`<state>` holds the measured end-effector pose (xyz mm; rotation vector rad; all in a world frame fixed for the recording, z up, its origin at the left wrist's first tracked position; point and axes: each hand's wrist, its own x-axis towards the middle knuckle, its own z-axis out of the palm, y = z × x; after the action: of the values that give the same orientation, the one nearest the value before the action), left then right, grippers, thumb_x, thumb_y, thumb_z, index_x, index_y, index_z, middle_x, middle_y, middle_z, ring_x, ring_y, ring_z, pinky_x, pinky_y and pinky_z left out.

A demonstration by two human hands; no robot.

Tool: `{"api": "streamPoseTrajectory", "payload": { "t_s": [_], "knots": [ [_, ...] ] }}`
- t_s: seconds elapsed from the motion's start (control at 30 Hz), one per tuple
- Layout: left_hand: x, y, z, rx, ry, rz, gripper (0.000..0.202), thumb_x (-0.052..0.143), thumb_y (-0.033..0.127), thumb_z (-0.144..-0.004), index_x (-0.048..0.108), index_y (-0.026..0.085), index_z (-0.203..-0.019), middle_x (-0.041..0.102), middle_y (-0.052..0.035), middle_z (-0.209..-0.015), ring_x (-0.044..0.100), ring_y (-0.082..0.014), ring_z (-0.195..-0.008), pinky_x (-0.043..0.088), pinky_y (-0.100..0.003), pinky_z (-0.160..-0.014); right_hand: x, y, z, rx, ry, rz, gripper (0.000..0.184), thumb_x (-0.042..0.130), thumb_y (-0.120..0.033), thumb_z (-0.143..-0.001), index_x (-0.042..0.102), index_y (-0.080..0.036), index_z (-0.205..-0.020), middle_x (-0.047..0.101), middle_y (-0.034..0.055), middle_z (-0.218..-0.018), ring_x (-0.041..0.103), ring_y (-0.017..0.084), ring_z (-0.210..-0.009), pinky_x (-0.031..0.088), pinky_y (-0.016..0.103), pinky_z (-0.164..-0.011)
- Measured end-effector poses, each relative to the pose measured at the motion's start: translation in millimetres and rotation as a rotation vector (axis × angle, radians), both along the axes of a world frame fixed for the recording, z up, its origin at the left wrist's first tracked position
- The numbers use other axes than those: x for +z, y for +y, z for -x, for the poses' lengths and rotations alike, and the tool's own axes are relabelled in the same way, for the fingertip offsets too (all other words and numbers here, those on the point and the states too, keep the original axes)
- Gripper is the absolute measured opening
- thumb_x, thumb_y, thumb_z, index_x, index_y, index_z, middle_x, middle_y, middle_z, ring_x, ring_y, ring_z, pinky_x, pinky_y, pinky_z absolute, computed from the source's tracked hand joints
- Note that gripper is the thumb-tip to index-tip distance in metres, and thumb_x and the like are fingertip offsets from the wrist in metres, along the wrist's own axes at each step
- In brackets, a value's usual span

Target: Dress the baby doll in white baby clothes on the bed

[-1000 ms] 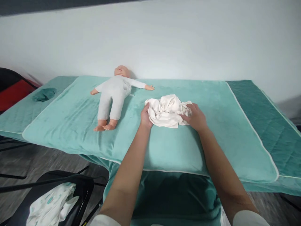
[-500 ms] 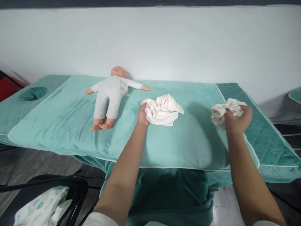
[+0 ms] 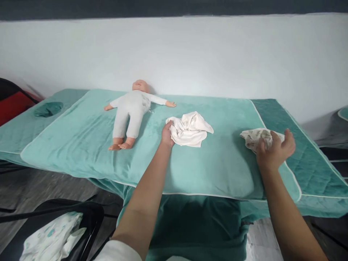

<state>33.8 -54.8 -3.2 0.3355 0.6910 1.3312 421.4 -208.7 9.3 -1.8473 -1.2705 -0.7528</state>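
My left hand (image 3: 166, 133) grips the left edge of a crumpled white cloth (image 3: 190, 129) that lies on the teal mat (image 3: 81, 145). My right hand (image 3: 274, 150) rests on a small patterned white garment (image 3: 254, 137) near the mat's right edge, fingers loosening and partly spread over it. A baby doll (image 3: 129, 113) in a pale grey suit lies on its back at the far left of the mat, head toward the wall.
The mat covers a long table draped in darker green quilted fabric (image 3: 307, 159) against a white wall. A black chair (image 3: 62, 224) at lower left holds a printed white cloth (image 3: 51, 239). A red and black object (image 3: 13, 105) stands at far left.
My right hand carried the small patterned garment away from the white cloth to the right and lowered it onto the mat's right edge. My left hand stayed on the white cloth.
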Motion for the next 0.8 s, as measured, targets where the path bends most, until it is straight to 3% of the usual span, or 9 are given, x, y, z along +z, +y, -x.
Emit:
{"api": "streamPoseTrajectory", "payload": {
  "t_s": [0.1,0.27,0.37,0.47,0.57,0.67,0.73,0.8],
  "knots": [
    [-0.9,1,0,0.014,0.024,-0.007,0.041,0.073,0.036,-0.080,0.070,0.015,-0.114,0.080,-0.0097,-0.102,0.073,-0.0301,-0.113,0.055,-0.043,-0.105,0.4,18,41,0.229,0.071,-0.128,0.036,0.061,-0.037,-0.087,0.065,-0.026,-0.121,0.050,0.0191,-0.154,0.049,0.036,-0.143,0.041,0.060,-0.113],
    [2.6,-11,0,0.044,0.107,-0.107,0.037,0.081,0.036,-0.071,0.070,0.016,-0.100,0.079,-0.0074,-0.090,0.074,-0.0297,-0.104,0.056,-0.040,-0.097,15.5,85,146,0.733,0.431,0.074,0.040,0.057,-0.045,-0.091,0.059,-0.023,-0.124,0.060,0.0169,-0.139,0.056,0.031,-0.133,0.050,0.056,-0.106],
    [17.6,-22,4,-0.066,0.285,-0.214,0.038,0.086,0.038,-0.066,0.071,0.015,-0.093,0.075,-0.0043,-0.079,0.074,-0.0258,-0.085,0.056,-0.034,-0.082,40.7,116,195,0.991,0.554,0.246,0.045,0.055,-0.043,-0.092,0.058,-0.023,-0.132,0.061,0.0136,-0.141,0.058,0.025,-0.131,0.048,0.047,-0.111],
    [54.4,-31,14,-0.191,0.563,-0.407,0.033,0.087,0.038,-0.068,0.070,0.017,-0.087,0.067,0.0013,-0.074,0.063,-0.0168,-0.070,0.047,-0.027,-0.068,78.8,127,217,1.247,0.468,0.509,0.040,0.053,-0.036,-0.092,0.065,-0.024,-0.128,0.066,0.0094,-0.137,0.057,0.024,-0.133,0.040,0.044,-0.118],
    [109.0,-41,29,-0.240,0.919,-0.668,0.026,0.083,0.037,-0.075,0.066,0.017,-0.077,0.059,0.0035,-0.070,0.055,-0.0140,-0.069,0.039,-0.025,-0.065,124.6,122,218,1.381,0.499,0.680,0.042,0.062,-0.033,-0.086,0.067,-0.024,-0.126,0.069,0.0072,-0.132,0.063,0.026,-0.126,0.044,0.047,-0.113],
    [163.5,-58,41,-0.362,1.123,-0.839,0.024,0.079,0.034,-0.080,0.066,0.016,-0.072,0.057,0.0025,-0.068,0.053,-0.0152,-0.070,0.038,-0.025,-0.068,168.9,107,212,1.458,0.411,0.739,0.048,0.068,-0.029,-0.081,0.066,-0.028,-0.129,0.065,0.0035,-0.140,0.058,0.026,-0.132,0.042,0.046,-0.115],
    [191.9,-72,45,-0.393,1.188,-0.913,0.018,0.079,0.030,-0.079,0.069,0.016,-0.075,0.060,0.0017,-0.069,0.057,-0.0179,-0.075,0.040,-0.026,-0.074,192.1,95,211,1.459,0.319,0.778,0.045,0.067,-0.026,-0.080,0.068,-0.027,-0.125,0.070,0.0025,-0.128,0.064,0.024,-0.119,0.047,0.042,-0.105],
    [211.6,-85,47,-0.348,1.248,-0.961,0.012,0.078,0.027,-0.080,0.072,0.017,-0.080,0.062,0.0008,-0.070,0.062,-0.0214,-0.081,0.042,-0.027,-0.081,208.0,83,211,1.373,0.215,0.771,0.039,0.064,-0.023,-0.081,0.070,-0.026,-0.119,0.074,0.0008,-0.106,0.067,0.021,-0.097,0.050,0.035,-0.089]
  ]
}}
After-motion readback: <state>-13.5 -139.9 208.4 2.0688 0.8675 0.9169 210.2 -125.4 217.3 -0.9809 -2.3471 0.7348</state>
